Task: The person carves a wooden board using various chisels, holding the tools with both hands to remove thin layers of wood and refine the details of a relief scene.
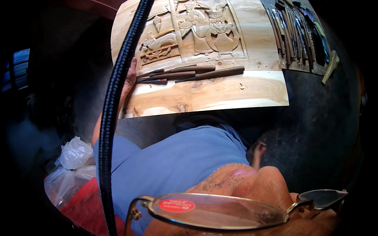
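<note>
A pale wooden panel [220, 92] with carved relief figures [197, 29] lies in front of me. At its left edge rests my left hand [130, 74], fingers stretched along the wood and partly hidden behind a black braided cord. Nothing shows in its grasp. Beside it, several dark-handled carving chisels [177, 74] lie on the uncarved strip below the relief; one longer chisel [220, 73] points to the right. Low at my right side, away from the panel, is what looks like my right hand [260, 148]; it is small and dim, and its fingers cannot be made out.
Many carving tools [291, 35] lie in a row right of the panel, with a light wooden mallet-like piece [331, 67] at their edge. The black braided cord [118, 82] crosses the left side. Clear plastic bags [75, 157] sit at lower left on something red [88, 204].
</note>
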The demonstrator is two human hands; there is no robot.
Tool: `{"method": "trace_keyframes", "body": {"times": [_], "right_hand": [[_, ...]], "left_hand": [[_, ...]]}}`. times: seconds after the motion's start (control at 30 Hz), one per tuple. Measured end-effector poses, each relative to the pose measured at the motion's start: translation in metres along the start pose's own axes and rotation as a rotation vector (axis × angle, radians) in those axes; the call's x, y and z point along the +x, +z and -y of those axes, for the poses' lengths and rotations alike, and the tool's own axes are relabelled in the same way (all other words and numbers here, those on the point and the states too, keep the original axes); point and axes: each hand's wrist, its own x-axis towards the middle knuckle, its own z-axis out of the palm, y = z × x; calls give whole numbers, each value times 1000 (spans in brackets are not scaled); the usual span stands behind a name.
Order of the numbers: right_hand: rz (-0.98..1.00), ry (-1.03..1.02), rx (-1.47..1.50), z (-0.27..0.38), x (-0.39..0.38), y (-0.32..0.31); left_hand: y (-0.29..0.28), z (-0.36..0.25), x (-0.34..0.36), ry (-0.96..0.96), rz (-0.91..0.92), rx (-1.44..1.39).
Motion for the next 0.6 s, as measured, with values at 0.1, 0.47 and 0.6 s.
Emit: {"method": "trace_keyframes", "body": {"times": [0.1, 0.47, 0.6], "right_hand": [[-253, -682, 24, 93, 40, -52], [200, -1008, 250, 735, 133, 45], [217, -1257, 184, 809, 106, 117]], "left_hand": [[-8, 1, 11, 23, -87, 32], [26, 23, 51, -122, -176, 273], [32, 5, 49, -91, -45, 286]]}}
